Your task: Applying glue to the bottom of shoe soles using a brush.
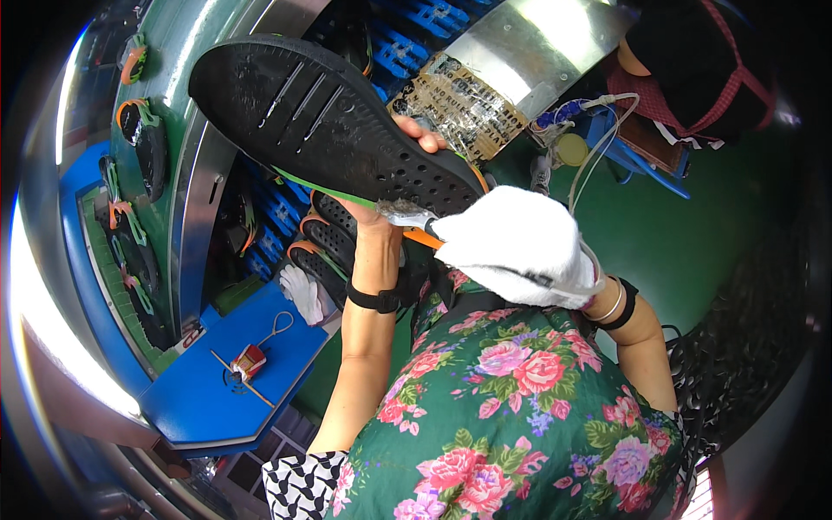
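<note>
My left hand [419, 134] grips a large black shoe sole [347, 143] from beneath, fingers curling over its far edge. The sole has three slots, rows of round holes toward the near end, and green and orange along its rim; its surface looks wet in places. A white glove covers my right hand [516, 243], which is closed around a brush [407, 213]. The brush's bristles meet the sole's near side, by the holes. Most of the brush handle is hidden by the glove.
A green conveyor [186, 43] with several black, orange and green soles curves along the left. On a blue table [191, 407] sit a small red container [249, 362] and a stick. Nearby are a white glove [301, 293] and more soles [325, 234]. Another person [693, 78] is at upper right.
</note>
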`<state>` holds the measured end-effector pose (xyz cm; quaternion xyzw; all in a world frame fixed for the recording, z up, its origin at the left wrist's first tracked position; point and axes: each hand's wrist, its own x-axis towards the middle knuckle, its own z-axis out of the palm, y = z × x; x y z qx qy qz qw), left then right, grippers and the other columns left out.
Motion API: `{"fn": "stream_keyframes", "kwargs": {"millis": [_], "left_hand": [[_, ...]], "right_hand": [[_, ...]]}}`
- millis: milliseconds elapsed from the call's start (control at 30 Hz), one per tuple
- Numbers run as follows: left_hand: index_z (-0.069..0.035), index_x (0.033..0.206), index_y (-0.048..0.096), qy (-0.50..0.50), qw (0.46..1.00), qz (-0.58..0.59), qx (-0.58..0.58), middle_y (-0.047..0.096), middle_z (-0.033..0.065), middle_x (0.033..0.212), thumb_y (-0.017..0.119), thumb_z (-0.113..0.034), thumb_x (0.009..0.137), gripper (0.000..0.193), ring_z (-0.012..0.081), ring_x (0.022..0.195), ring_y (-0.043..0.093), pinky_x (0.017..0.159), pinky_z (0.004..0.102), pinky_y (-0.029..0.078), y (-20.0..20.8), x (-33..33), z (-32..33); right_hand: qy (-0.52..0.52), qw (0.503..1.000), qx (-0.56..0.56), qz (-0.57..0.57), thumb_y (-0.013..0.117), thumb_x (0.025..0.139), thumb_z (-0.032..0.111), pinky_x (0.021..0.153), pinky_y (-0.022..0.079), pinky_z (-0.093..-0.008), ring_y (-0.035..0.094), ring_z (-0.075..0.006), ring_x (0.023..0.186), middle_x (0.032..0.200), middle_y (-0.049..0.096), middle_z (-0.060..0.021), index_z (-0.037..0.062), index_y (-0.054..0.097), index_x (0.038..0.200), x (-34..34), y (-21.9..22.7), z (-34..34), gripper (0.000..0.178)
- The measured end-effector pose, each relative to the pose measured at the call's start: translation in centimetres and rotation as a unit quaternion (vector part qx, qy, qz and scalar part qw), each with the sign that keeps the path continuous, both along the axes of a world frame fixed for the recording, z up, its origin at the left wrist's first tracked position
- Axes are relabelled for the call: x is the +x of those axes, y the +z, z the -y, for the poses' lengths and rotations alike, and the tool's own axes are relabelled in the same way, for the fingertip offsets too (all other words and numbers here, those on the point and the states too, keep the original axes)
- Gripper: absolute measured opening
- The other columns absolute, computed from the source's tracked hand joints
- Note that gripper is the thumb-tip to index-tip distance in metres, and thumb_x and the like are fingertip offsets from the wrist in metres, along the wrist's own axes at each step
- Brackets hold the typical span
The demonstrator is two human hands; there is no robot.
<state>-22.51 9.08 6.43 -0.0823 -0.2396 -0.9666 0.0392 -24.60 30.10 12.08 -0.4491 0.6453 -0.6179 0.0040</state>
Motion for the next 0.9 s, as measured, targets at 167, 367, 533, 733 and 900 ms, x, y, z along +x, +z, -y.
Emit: {"fn": "stream_keyframes", "kwargs": {"millis": [167,367,533,733,900], "left_hand": [[0.009,0.13,0.053,-0.007,1.0,0.001,0.0,0.06,0.0175,0.12,0.062,-0.07,0.094,0.087,0.0315,0.111,0.061,0.111,0.0509,0.046,-0.2,-0.3,0.9],[0.008,0.13,0.053,-0.006,1.0,0.006,-0.012,0.061,0.0169,0.12,0.064,-0.069,0.093,0.087,0.0316,0.112,0.061,0.11,0.0513,0.049,-0.3,-0.8,1.4],[0.008,0.131,0.053,-0.019,1.0,-0.002,-0.009,0.06,0.0169,0.12,0.062,-0.069,0.095,0.085,0.0323,0.113,0.061,0.109,0.0517,0.049,-0.2,-1.3,1.6],[0.007,0.131,0.053,-0.014,1.0,0.008,-0.014,0.061,0.0173,0.119,0.055,-0.07,0.097,0.084,0.0331,0.112,0.062,0.108,0.0532,0.05,0.2,-1.6,1.7],[0.007,0.129,0.055,-0.005,0.999,-0.003,-0.04,0.062,0.0177,0.118,0.053,-0.067,0.1,0.08,0.0343,0.111,0.063,0.107,0.0541,0.05,0.4,-1.8,1.9]], "right_hand": [[-0.002,0.996,-0.014,0.092,0.085,0.077,0.002,0.072,0.058,-0.0371,0.073,-0.0262,0.084,0.102,0.078,-0.0103,0.0048,0.08,0.104,-0.9,-0.2,-0.5,0.028],[0.011,0.999,0.001,0.042,0.085,0.076,0.002,0.072,0.058,-0.0362,0.073,-0.025,0.084,0.101,0.079,-0.0086,0.0058,0.08,0.102,-1.2,-0.2,-0.1,0.027],[-0.011,0.992,0.022,0.125,0.083,0.078,0.002,0.075,0.058,-0.0354,0.073,-0.026,0.087,0.102,0.079,-0.0095,0.0075,0.081,0.101,-1.8,-0.5,-0.8,0.024],[-0.002,0.998,-0.001,0.059,0.083,0.075,0.001,0.071,0.058,-0.0347,0.074,-0.0259,0.082,0.1,0.079,-0.0115,0.0047,0.081,0.097,-1.9,-0.6,-0.2,0.022],[-0.018,0.995,0.016,0.098,0.082,0.077,0.001,0.072,0.058,-0.0347,0.074,-0.0262,0.082,0.101,0.079,-0.0125,0.0052,0.081,0.099,-2.1,-0.7,-0.7,0.022]]}}
